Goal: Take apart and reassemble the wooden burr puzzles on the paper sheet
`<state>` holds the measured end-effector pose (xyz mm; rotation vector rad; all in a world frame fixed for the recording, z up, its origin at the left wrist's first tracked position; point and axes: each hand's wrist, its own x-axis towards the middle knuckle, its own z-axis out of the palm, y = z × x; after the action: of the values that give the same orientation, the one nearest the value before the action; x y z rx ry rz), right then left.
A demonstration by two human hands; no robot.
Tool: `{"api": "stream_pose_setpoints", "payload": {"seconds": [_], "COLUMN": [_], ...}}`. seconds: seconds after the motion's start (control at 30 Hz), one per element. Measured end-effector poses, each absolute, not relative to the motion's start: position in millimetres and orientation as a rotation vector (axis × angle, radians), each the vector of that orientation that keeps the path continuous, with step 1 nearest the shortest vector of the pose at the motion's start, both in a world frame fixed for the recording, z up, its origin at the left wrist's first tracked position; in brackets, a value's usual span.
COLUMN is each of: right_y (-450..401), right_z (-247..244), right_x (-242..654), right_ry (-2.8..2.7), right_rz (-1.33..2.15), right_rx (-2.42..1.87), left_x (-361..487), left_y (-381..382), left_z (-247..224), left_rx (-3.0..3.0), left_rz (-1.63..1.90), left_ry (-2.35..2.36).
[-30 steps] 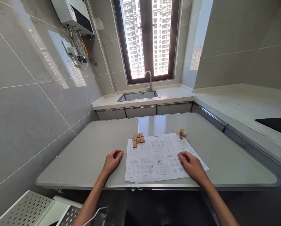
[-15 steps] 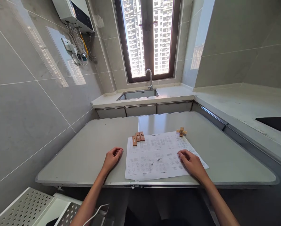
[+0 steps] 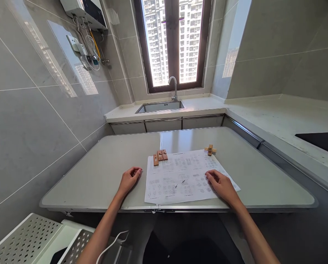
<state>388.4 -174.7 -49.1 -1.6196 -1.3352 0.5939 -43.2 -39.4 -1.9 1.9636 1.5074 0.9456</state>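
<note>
My left hand (image 3: 130, 179) rests on the pale folding table (image 3: 98, 176), just left of a printed paper sheet (image 3: 166, 196). Its fingers are loosely curled in, with nothing seen in them. Over the sheet's right side lies my right hand (image 3: 219, 184), fingers slightly bent and thumb apart, holding nothing. Three small brown wooden pieces with cut-outs (image 3: 160, 155) sit at the sheet's upper left corner. By its upper right corner stands a light wooden cross-shaped puzzle (image 3: 210, 149). Two tiny metallic-looking bits (image 3: 183, 182) lie mid-sheet, too small to make out.
Behind the table, a counter holds a sink (image 3: 161, 106) with a faucet (image 3: 175, 88) under a window. Another counter (image 3: 263, 110) runs along the right, with a black panel on it. A white perforated rack (image 3: 29, 234) and a white cable (image 3: 111, 244) are at lower left.
The whole scene sits slightly higher in the picture, as the camera has tipped down a little. Both hands and the wooden pieces stay in the same places on the table.
</note>
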Motion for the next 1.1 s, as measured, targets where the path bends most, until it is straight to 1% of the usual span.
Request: {"api": "stream_pose_setpoints", "payload": {"seconds": [1.1], "right_y": [-174.1], "right_z": [-52.7], "right_x": [392.1], "right_ry": [-1.413], "right_rz": [0.552], "right_rx": [-1.577], "left_x": [-35.4], "left_y": [-48.5], "left_z": [-1.3], "left_rx": [2.137], "left_rz": [0.898], "left_ry": [1.481]}}
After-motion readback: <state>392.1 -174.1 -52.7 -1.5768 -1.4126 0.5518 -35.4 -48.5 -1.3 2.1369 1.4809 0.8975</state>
